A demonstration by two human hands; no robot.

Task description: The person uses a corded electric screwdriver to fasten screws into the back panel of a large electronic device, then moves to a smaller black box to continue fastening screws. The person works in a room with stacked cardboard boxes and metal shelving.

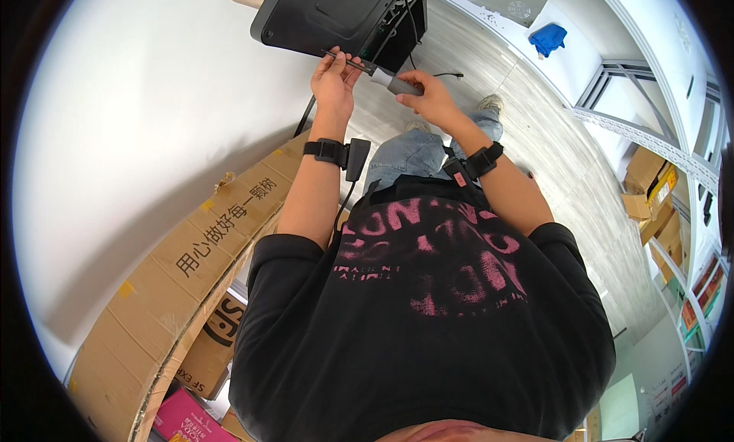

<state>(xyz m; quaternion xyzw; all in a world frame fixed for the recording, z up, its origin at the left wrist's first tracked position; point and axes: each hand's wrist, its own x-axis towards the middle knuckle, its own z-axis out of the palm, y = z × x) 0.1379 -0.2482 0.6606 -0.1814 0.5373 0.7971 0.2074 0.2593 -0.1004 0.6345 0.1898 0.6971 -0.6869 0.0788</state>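
Note:
A screwdriver [386,79] with a grey handle and a long dark shaft slants across in front of me, its tip toward the upper left. My right hand [433,99] is closed around the handle end. With bent fingers, my left hand [334,86] grips the shaft near its tip. Just beyond both hands stands a black computer case [325,17], one side open onto cables and parts inside. The shaft lies close to the case's near lower edge; whether it touches cannot be told.
A black cable [451,76] trails on the wooden floor right of the case. Large cardboard [168,289] leans along the left by the white wall. To the right, a white shelf frame [650,128] holds a blue cloth-like item [547,40] and cardboard boxes [650,182].

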